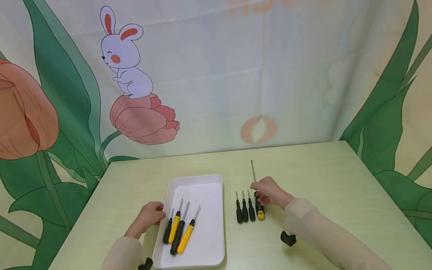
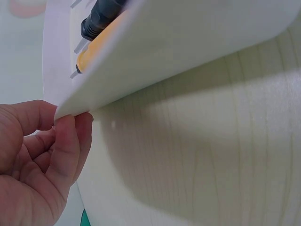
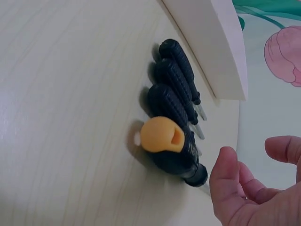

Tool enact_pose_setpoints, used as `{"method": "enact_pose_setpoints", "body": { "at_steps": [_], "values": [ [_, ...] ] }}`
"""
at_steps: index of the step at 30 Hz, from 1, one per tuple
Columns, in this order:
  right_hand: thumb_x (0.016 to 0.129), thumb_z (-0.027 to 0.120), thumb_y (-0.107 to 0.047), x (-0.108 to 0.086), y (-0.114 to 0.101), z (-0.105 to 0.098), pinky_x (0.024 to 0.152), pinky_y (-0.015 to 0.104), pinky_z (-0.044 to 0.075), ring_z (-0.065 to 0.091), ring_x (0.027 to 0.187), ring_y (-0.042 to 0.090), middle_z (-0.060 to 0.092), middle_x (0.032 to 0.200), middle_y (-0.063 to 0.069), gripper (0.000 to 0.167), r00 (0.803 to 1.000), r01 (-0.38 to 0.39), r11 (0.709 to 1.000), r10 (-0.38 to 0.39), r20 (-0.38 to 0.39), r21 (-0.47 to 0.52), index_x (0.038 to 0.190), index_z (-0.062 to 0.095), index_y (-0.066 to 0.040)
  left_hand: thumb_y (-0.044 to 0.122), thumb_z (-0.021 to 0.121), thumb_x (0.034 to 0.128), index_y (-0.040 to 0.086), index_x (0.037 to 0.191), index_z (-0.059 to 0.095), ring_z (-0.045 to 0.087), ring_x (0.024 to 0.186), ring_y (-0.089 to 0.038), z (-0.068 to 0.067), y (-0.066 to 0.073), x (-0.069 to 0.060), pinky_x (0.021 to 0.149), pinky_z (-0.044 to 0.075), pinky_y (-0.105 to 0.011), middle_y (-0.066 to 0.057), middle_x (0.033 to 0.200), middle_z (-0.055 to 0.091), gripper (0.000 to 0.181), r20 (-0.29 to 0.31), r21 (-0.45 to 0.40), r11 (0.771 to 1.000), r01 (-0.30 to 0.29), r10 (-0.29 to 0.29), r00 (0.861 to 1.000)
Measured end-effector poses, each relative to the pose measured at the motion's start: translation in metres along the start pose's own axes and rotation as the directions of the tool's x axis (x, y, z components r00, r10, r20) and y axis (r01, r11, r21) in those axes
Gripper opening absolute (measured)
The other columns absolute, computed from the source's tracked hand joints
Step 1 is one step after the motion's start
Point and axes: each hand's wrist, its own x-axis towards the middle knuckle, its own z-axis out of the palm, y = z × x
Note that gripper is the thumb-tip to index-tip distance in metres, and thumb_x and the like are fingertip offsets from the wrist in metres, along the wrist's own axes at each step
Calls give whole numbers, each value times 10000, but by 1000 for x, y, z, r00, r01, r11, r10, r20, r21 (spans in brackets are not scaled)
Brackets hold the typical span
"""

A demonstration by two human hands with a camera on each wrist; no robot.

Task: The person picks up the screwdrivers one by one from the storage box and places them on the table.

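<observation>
Pale sleeves (image 1: 329, 230) come in on both sides of the white tray (image 1: 207, 234). With my left hand (image 1: 148, 217) I pinch the tray's left rim between thumb and fingers; its thin wall looks light and slightly springy. To the right of the tray, my right hand (image 1: 270, 192) is at the large screwdriver (image 1: 259, 209), fingers loosely bent and well parted from the thumb; I can't tell whether any of them touches it. That screwdriver lies right of the tray, past three small screwdrivers (image 1: 245, 213), shaft pointing away from me. I judge it stiff, tough and heavier than these; bare metal may slip, so I'd wrap the thick black handle, just ahead of its yellow butt. Four screwdrivers (image 1: 177, 238) lie inside the tray.
</observation>
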Motion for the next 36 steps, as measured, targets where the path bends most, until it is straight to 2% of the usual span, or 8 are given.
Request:
{"method": "enact_pose_setpoints", "body": {
  "at_steps": [7,21,32,36],
  "values": [
    [792,531,-190,-7,-5,10,430,222,446,435,439,112,474,656,41,292,999,-1,1000,0,39,30,1014,486,-6,4,516,784,-80,964,550,487,617,-154,0,-2,1,541,489,-266,-102,781,531,201,4,2,1000,-4,4,1000],
    [806,535,-201,-21,-11,32,438,224,463,450,436,119,487,655,51,322,995,22,999,-25,101,33,1015,508,43,-1,516,781,-81,959,549,478,594,-151,-1,-3,0,534,478,-258,-97,769,526,199,7,0,1000,-8,8,1000],
    [806,538,-193,-28,-15,43,438,232,468,459,437,120,482,628,43,223,985,45,997,-54,166,55,907,522,5,2,520,784,-74,946,551,477,587,-151,0,0,1,525,475,-256,-93,757,524,182,2,6,1000,1,-1,1000],
    [808,539,-197,-30,-17,47,446,235,470,474,453,125,485,650,45,277,978,50,997,-62,200,63,972,515,25,2,521,779,-71,928,553,477,585,-151,0,1,1,522,478,-259,-85,737,517,170,-4,7,1000,-2,2,1000]
  ]
}}
